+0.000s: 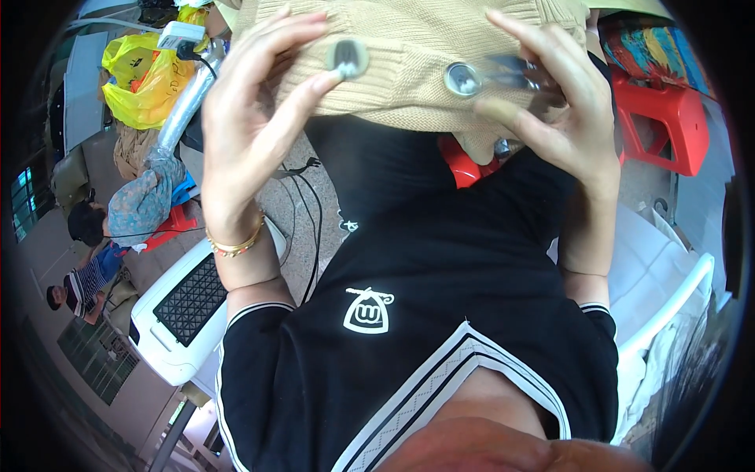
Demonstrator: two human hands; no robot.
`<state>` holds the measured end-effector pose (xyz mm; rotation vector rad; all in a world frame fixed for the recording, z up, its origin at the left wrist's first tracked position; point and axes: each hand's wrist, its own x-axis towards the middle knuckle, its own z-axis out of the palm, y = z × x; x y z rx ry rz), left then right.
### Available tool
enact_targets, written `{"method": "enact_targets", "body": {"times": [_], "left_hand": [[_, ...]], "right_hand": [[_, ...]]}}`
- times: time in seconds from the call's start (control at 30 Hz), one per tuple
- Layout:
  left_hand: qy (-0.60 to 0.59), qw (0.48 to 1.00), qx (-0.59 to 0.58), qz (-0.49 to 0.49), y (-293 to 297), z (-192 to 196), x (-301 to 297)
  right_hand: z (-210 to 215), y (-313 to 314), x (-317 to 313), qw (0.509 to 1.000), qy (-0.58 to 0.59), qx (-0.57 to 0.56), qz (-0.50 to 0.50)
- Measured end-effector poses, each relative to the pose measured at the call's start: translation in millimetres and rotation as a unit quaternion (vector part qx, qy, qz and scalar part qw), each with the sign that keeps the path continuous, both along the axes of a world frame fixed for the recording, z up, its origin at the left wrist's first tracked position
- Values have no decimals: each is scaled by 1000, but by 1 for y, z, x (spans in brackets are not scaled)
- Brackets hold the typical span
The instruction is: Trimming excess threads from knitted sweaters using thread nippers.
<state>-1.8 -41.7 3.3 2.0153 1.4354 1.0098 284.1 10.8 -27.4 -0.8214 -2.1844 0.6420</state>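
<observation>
A beige knitted garment (409,82) lies spread over my lap, its ribbed band crossed by large round buttons. My left hand (263,102) rests over its left side with fingers apart. The left thumb tip touches the lower edge of one dark-centred button (347,58). A second round button (462,79), pale-rimmed and shiny, sits farther right on the band. In my right hand (562,98) is a small dark tool (515,72) with shiny parts, smeared by motion; its kind is unclear. It points toward the second button. The right thumb is blurred too.
Red plastic stools (664,118) stand at the right and partly under the garment. At left are a yellow plastic bag (145,79), a silvery wrapped tube (185,106), a white machine with a black grille (193,303) and black cables (314,212). Two other people sit farther left.
</observation>
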Motion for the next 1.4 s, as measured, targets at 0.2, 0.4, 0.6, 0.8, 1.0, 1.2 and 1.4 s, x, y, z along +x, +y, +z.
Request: {"method": "enact_targets", "body": {"times": [0.2,0.4,0.6,0.8,1.0,1.2,1.4], "left_hand": [[-5,987,141,-75,-12,12,-32],[84,954,286,-6,-16,1,-46],[37,966,245,80,-23,-35,-66],[-32,970,224,88,-15,-45,-89],[-82,966,216,116,-5,-38,-98],[-110,968,209,81,9,-37,-111],[-118,979,141,87,2,-45,-102]], "right_hand": [[-26,-16,29,1000,-20,-3,-2],[-21,-33,33,968,-58,229,-85],[-36,-50,6,971,-56,231,-29],[-41,-54,4,975,-40,218,-32],[-47,-50,14,971,-22,233,-43],[-52,-51,24,979,2,201,-35],[-46,-59,19,989,25,139,-47]]}}
